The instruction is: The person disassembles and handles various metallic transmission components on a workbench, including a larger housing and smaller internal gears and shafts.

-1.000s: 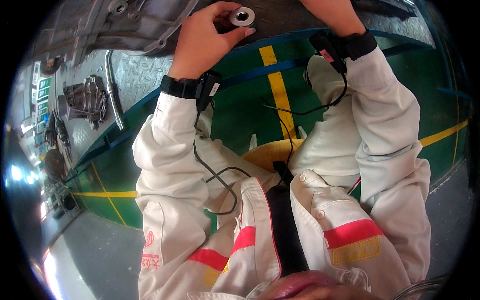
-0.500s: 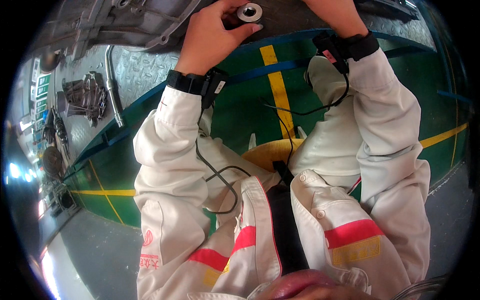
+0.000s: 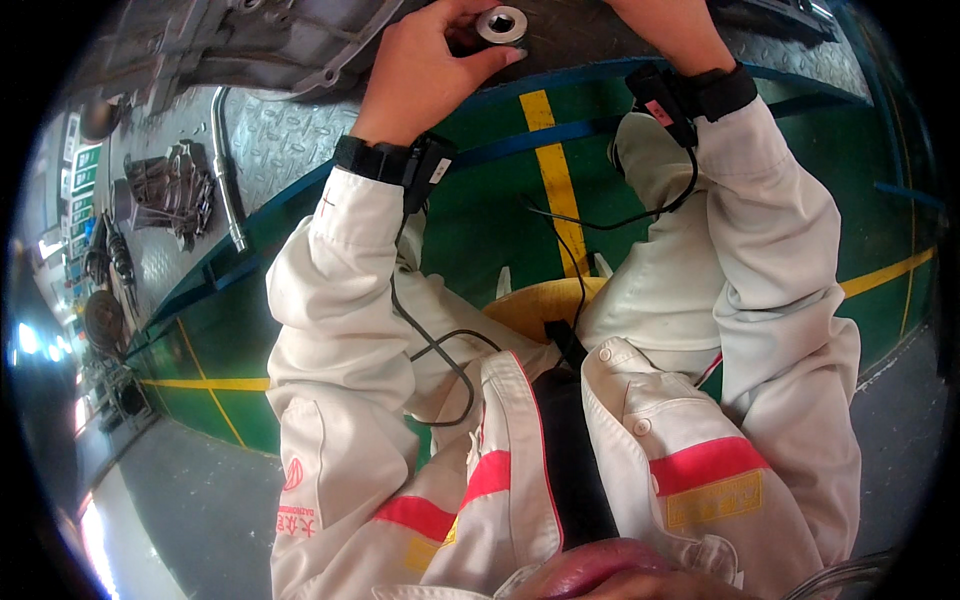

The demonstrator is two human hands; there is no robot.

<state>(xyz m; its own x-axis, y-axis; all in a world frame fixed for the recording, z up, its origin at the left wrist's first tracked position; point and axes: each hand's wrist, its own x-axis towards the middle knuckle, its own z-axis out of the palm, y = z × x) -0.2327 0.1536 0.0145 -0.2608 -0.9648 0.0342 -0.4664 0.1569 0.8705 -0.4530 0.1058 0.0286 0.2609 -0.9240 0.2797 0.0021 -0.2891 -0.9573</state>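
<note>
**Left hand on a metal ring at the top of the view**

Left hand (image 3: 425, 70): fingers curled, thumb and fingertips pinching a small round metal ring (image 3: 500, 22) with a dark centre hole. The ring sits at the very top edge of the view, on a dark surface just beside a grey cast metal housing (image 3: 250, 40). Black wrist strap with a small module on the left wrist (image 3: 395, 160); a thin black cable runs from it down over the lap.

Right hand (image 3: 660, 30): only the wrist and back of the hand show; fingers are cut off by the top edge, so cannot tell whether it grips anything. Black strap with a module on the right wrist too (image 3: 690, 95), cable trailing down.

Both arms in cream work-jacket sleeves; jacket carries red and yellow bands.

Around: person sits on a yellow stool (image 3: 535, 305), knees apart. Floor is green with a yellow line (image 3: 555, 180), bordered by a blue edge. To the left, a chequer-plate platform (image 3: 290, 140) carries a bent chrome tube (image 3: 225, 170) and a dark metal part (image 3: 165, 190).
</note>
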